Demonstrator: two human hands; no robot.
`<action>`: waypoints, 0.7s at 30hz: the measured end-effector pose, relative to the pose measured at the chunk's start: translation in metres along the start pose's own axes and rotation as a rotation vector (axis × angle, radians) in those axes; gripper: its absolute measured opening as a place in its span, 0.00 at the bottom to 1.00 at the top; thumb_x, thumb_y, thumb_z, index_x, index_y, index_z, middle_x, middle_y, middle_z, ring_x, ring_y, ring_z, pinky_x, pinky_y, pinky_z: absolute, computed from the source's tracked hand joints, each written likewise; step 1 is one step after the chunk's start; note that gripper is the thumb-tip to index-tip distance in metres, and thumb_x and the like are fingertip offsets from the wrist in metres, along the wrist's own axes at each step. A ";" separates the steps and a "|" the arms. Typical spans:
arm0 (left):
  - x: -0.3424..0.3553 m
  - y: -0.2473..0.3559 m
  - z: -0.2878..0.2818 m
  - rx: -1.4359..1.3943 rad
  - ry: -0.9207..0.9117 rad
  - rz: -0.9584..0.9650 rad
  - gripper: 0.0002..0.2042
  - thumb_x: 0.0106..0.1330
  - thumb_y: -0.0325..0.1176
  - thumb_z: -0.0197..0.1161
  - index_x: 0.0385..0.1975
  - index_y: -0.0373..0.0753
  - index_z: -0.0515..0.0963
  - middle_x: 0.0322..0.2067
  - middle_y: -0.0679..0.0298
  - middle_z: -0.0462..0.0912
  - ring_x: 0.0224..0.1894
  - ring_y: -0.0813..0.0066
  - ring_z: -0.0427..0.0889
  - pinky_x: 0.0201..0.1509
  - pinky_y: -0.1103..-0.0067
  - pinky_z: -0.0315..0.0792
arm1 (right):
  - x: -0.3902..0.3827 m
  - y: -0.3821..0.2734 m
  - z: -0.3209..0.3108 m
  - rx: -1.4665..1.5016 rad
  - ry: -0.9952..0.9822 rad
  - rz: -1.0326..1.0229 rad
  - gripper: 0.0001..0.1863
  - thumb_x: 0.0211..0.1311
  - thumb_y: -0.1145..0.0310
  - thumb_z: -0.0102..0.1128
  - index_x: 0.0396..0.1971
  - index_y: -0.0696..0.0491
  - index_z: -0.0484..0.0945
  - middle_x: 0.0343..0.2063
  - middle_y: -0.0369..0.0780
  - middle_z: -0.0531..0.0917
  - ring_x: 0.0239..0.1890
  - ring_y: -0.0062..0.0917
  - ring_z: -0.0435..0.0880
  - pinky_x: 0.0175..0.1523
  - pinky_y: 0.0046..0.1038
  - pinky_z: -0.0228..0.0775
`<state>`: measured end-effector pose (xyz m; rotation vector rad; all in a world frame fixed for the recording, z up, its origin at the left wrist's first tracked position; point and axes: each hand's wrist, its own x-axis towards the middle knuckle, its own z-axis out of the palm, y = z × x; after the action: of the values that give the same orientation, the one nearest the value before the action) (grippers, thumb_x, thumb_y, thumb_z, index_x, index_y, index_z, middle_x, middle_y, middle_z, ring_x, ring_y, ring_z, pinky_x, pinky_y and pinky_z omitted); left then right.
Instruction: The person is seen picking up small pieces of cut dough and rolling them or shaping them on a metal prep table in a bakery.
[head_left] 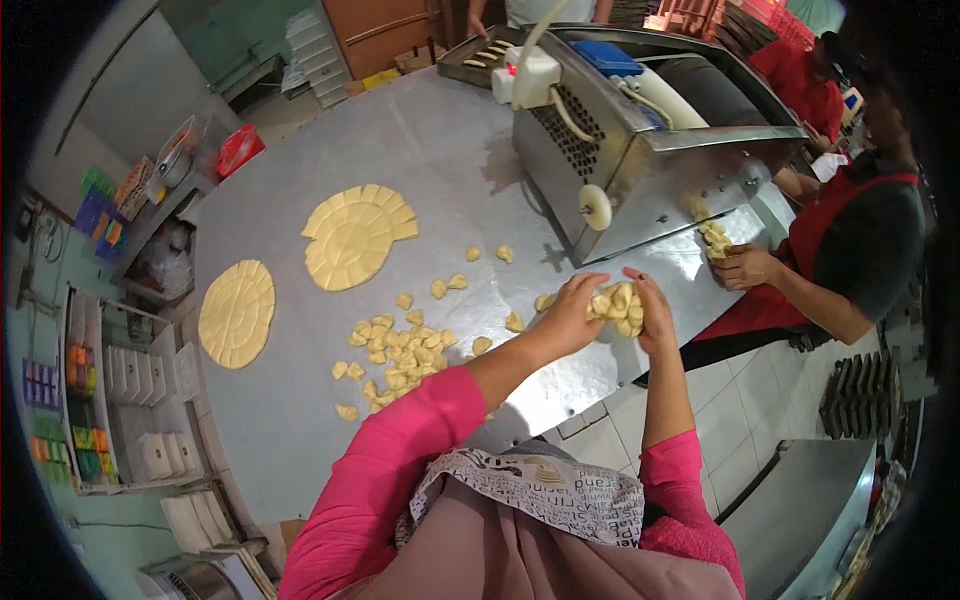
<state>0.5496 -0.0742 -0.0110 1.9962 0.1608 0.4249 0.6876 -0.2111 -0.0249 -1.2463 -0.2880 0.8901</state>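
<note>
Between my two hands I carry a clump of pale yellow dough pieces, lifted above the table's front edge. My left hand cups the clump from its left side, and my right hand closes against its right side. A loose heap of similar dough pieces lies on the metal table to the left of my forearm, with a few strays scattered toward the machine. Farther left rest two flat dough rounds scored into pieces, one with a jagged edge and one nearer the table's left side.
A steel dough machine stands on the table at the back right. Beside it a co-worker in a red apron handles dough pieces. A tray with dough strips sits at the far edge. Shelves line the left wall.
</note>
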 end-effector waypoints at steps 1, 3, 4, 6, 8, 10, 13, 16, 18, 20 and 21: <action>0.007 -0.002 0.007 -0.005 -0.010 0.005 0.32 0.51 0.24 0.61 0.60 0.41 0.62 0.57 0.53 0.63 0.60 0.55 0.64 0.63 0.69 0.61 | 0.004 -0.002 -0.019 -0.131 0.119 -0.037 0.21 0.66 0.59 0.44 0.54 0.54 0.70 0.44 0.42 0.78 0.46 0.28 0.79 0.52 0.28 0.71; 0.016 -0.002 0.019 0.489 -0.036 0.043 0.33 0.51 0.27 0.62 0.61 0.41 0.60 0.61 0.51 0.59 0.63 0.52 0.61 0.64 0.69 0.60 | 0.014 -0.007 -0.042 -0.290 0.222 -0.042 0.21 0.66 0.60 0.45 0.54 0.55 0.71 0.47 0.44 0.77 0.50 0.31 0.76 0.56 0.30 0.67; 0.015 0.001 0.019 0.464 -0.105 0.031 0.31 0.53 0.29 0.61 0.61 0.41 0.61 0.63 0.51 0.58 0.64 0.52 0.60 0.66 0.70 0.58 | 0.016 -0.007 -0.056 -0.444 0.317 -0.039 0.21 0.66 0.61 0.46 0.54 0.55 0.72 0.50 0.45 0.76 0.54 0.34 0.74 0.60 0.31 0.63; 0.002 -0.009 0.008 0.301 -0.186 0.010 0.30 0.55 0.29 0.61 0.60 0.41 0.62 0.62 0.52 0.60 0.63 0.53 0.61 0.66 0.71 0.58 | 0.020 -0.004 -0.075 -0.731 0.404 -0.267 0.21 0.65 0.62 0.48 0.54 0.56 0.72 0.53 0.47 0.75 0.57 0.36 0.71 0.62 0.31 0.59; -0.033 -0.016 -0.018 0.089 -0.194 -0.009 0.25 0.58 0.28 0.59 0.57 0.40 0.66 0.58 0.54 0.67 0.61 0.57 0.65 0.65 0.71 0.59 | 0.021 0.001 -0.066 -1.155 0.525 -0.705 0.20 0.62 0.67 0.50 0.53 0.58 0.72 0.53 0.52 0.74 0.57 0.42 0.71 0.62 0.34 0.58; -0.078 -0.024 -0.046 0.084 -0.106 -0.114 0.22 0.59 0.27 0.59 0.56 0.39 0.68 0.54 0.57 0.72 0.57 0.62 0.71 0.60 0.72 0.65 | 0.007 0.008 -0.035 -1.076 0.439 -0.769 0.18 0.60 0.70 0.50 0.50 0.58 0.73 0.50 0.51 0.75 0.55 0.43 0.72 0.61 0.35 0.60; -0.135 -0.023 -0.089 -0.080 -0.022 -0.412 0.20 0.60 0.24 0.58 0.54 0.39 0.70 0.50 0.61 0.76 0.51 0.69 0.76 0.53 0.75 0.71 | -0.017 0.037 0.028 -1.032 0.206 -0.857 0.14 0.53 0.79 0.52 0.41 0.58 0.76 0.42 0.48 0.79 0.46 0.43 0.76 0.53 0.37 0.66; -0.189 -0.044 -0.134 -0.060 0.179 -0.520 0.19 0.61 0.23 0.57 0.53 0.38 0.70 0.47 0.63 0.77 0.47 0.75 0.76 0.48 0.79 0.73 | -0.024 0.072 0.106 -0.987 -0.148 -0.762 0.11 0.50 0.79 0.55 0.36 0.56 0.77 0.35 0.46 0.80 0.40 0.41 0.77 0.46 0.35 0.68; -0.212 -0.055 -0.171 0.022 0.289 -0.549 0.19 0.61 0.22 0.56 0.53 0.38 0.71 0.47 0.63 0.78 0.46 0.76 0.76 0.47 0.80 0.72 | -0.018 0.083 0.156 -0.968 -0.272 -0.732 0.10 0.50 0.79 0.55 0.34 0.55 0.78 0.34 0.45 0.81 0.38 0.40 0.78 0.45 0.35 0.69; -0.236 -0.064 -0.206 0.106 0.389 -0.581 0.18 0.61 0.21 0.55 0.53 0.38 0.71 0.46 0.63 0.78 0.45 0.77 0.76 0.46 0.82 0.72 | 0.011 0.091 0.203 -0.995 -0.412 -0.795 0.08 0.52 0.75 0.56 0.33 0.55 0.78 0.32 0.45 0.81 0.38 0.40 0.78 0.44 0.36 0.69; -0.244 -0.071 -0.221 0.157 0.448 -0.596 0.18 0.61 0.21 0.55 0.53 0.38 0.71 0.46 0.63 0.78 0.45 0.77 0.76 0.46 0.82 0.72 | 0.036 0.102 0.219 -0.978 -0.363 -0.717 0.07 0.54 0.73 0.55 0.33 0.56 0.78 0.33 0.46 0.80 0.38 0.41 0.78 0.44 0.36 0.69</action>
<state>0.2480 0.0716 -0.0412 1.8606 1.0649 0.4692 0.5282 -0.0285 -0.0530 -1.6640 -1.4910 0.3026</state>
